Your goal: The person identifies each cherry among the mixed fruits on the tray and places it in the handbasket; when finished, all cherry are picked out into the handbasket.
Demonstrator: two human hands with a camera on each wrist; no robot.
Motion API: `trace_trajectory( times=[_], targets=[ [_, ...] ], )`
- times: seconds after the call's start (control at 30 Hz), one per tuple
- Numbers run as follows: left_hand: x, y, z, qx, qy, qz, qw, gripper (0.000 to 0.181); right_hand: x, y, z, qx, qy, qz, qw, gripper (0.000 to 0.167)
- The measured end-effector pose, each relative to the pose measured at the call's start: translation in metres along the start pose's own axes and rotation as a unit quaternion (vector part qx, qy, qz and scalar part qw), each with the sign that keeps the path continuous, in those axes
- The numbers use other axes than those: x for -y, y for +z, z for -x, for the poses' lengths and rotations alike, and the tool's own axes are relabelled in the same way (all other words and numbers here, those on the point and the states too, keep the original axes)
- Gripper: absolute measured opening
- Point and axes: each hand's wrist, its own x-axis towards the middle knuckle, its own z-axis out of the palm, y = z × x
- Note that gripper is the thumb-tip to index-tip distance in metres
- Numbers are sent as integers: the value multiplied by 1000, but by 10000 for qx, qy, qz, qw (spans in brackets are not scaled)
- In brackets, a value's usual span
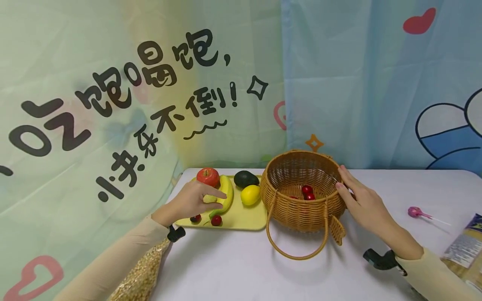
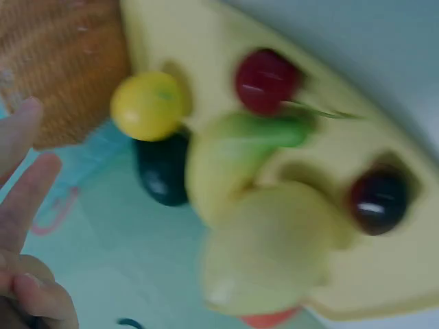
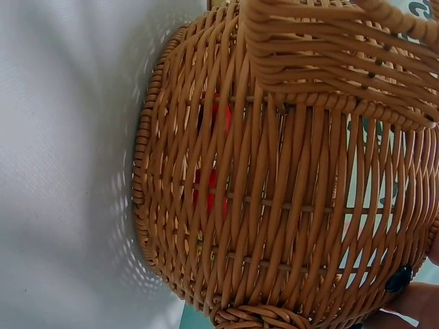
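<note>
My left hand (image 1: 193,196) hovers over the pale yellow tray (image 1: 244,221), holding nothing, with two fingers extended above the banana (image 1: 227,190). A red apple (image 1: 208,177), an avocado (image 1: 246,179) and a lemon (image 1: 250,195) lie around it. At the tray's front are a stemmed cherry (image 1: 216,220) and a dark red fruit (image 1: 195,218). A pale yellow fruit (image 2: 267,253), mostly hidden in the head view, shows in the left wrist view. My right hand (image 1: 363,202) touches the right rim of the wicker basket (image 1: 297,215) with straight fingers. Red cherries (image 1: 307,190) lie inside.
The basket's handle (image 1: 297,258) hangs down in front onto the white table (image 1: 241,263). On the right lie a pink lollipop (image 1: 415,212) and a printed package (image 1: 467,246). A bag of grains (image 1: 141,267) is under the left forearm. Printed curtains hang behind.
</note>
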Motion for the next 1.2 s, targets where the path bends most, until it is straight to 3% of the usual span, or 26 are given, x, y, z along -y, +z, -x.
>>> trace_trajectory(
  times=[0.2,0.37,0.5,0.83,1.2],
  targets=[
    [18,8,24,472,-402,-734,9954,26,0,-2,0,20,-3,-32,10000,62],
    [30,10,35,772,-772,-996,9890,25,-1,-2,0,60,31,-80,9999,63],
    [34,11,41,1011,-890,-1106,9847,22,-1,-1,0,101,33,-120,9999,64],
    [39,21,47,1322,-1176,-1371,9746,22,-1,-1,2,79,8,-109,9999,63],
    [48,24,49,1306,-1358,-1579,9693,30,0,-2,2,44,1,-128,9999,62]
  ],
)
